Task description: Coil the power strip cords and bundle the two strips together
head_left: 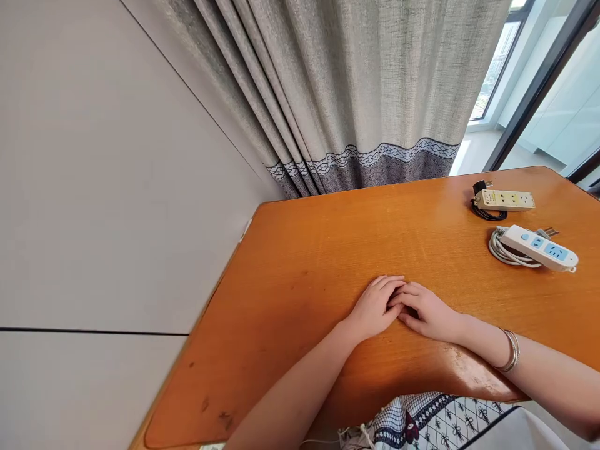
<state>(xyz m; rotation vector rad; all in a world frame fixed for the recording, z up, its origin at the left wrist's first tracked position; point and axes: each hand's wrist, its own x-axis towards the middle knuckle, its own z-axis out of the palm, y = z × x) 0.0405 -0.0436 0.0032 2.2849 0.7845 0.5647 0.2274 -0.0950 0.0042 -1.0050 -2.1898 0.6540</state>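
Note:
My left hand (374, 307) lies flat, palm down, on the orange wooden table (304, 275), fingers stretched out and holding nothing. My right hand (429, 311) rests beside it, also palm down with fingers extended, its fingertips touching those of the left hand. A pair of thin bangles (510, 350) circles my right wrist. Neither hand touches any object besides the tabletop.
Two power strips lie at the table's far right: a cream one (504, 200) with a coiled black cord and a white one with blue sockets (539, 248) with a coiled white cord. A grey curtain (347, 94) hangs behind the table, with a plain wall on the left and a window on the right.

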